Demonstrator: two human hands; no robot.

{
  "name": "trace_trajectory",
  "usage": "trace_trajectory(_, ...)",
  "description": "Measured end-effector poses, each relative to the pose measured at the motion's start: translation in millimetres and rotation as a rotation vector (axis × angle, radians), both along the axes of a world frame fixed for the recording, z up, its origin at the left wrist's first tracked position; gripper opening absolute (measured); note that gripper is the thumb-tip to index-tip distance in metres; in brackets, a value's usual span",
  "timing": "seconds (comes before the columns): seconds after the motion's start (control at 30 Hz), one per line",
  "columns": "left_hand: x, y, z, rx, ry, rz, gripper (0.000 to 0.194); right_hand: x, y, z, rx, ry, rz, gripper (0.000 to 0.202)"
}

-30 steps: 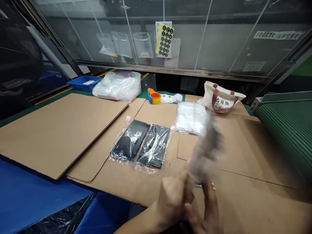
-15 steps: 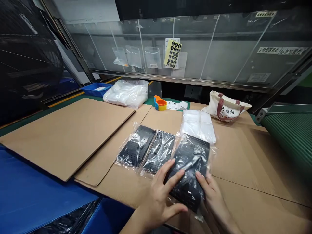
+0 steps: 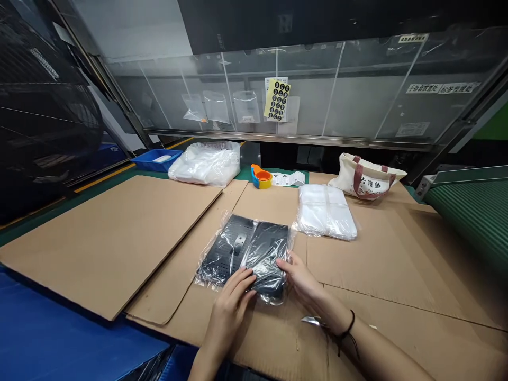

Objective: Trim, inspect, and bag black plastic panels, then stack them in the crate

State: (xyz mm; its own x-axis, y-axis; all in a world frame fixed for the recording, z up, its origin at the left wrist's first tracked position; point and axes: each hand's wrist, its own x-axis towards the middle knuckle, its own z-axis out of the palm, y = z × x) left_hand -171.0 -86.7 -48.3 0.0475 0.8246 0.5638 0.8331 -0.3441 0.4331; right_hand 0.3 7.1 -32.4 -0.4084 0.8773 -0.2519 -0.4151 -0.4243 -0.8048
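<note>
A flat black panel in a clear plastic bag [image 3: 270, 246] lies at the middle of the cardboard. My right hand [image 3: 299, 275] grips its right edge, thumb on top and the other fingers mostly hidden. At the lower left corner my left hand [image 3: 234, 299] has its fingers closed against the bag. Immediately to the left is another bagged black panel [image 3: 222, 256], its near edge close to my left fingertips. The held one covers where a further bagged panel lay. A shiny metal piece [image 3: 313, 320], partly hidden, shows beneath my right forearm.
Bundled white plastic bags [image 3: 327, 211] lie at right, before a cloth tote [image 3: 369, 180]. Behind are a tape dispenser [image 3: 261, 177], a large clear bag [image 3: 206, 164] and a blue tray [image 3: 154, 160]. A raised cardboard sheet [image 3: 107, 238] is at left, a green ribbed belt [image 3: 472, 211] at right.
Both hands have moved the held bagged panel left and down, from beside the white bundle onto the spot of the middle bagged panel. The camera view has shifted slightly.
</note>
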Motion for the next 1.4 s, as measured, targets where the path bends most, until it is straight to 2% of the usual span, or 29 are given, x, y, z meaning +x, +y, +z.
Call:
trace_trajectory(0.07,0,-1,-3.1,-0.015,0.001,-0.006,0.022,6,-2,-1.6,0.007,-0.044,-0.025,0.054)
trace_trajectory(0.23,4,-4,-14.7,-0.035,0.053,0.042,0.021,20,-6,-9.1,0.066,-0.223,-0.213,0.066)
trace_trajectory(0.4,8,-6,-25.3,-0.061,0.087,0.181,0.027,23,-18,-16.8,0.132,-0.223,-0.110,0.062)
trace_trajectory(0.53,14,-7,-27.9,-0.097,0.064,0.197,0.028,22,-22,-22.6,0.128,-0.275,-0.091,0.064)
trace_trajectory(0.73,33,-15,-18.5,-0.197,-0.058,0.237,0.030,29,-24,-26.6,0.056,-0.299,-0.073,0.068)
trace_trajectory(0.9,39,-20,-9.7,-0.310,-0.193,0.263,0.035,35,-34,-19.2,-0.018,-0.423,-0.060,0.074)
trace_trajectory(1.07,40,-24,-11.9,-0.293,-0.206,0.297,0.039,40,-40,-13.8,-0.050,-0.482,0.002,0.082)
trace_trajectory(1.3,40,-32,-16.9,-0.204,-0.071,0.293,0.036,44,-44,-12.1,-0.159,-0.516,0.010,0.092)
trace_trajectory(1.4,39,-34,-19.1,-0.182,-0.034,0.309,0.035,43,-43,-12.2,-0.151,-0.509,0.029,0.094)
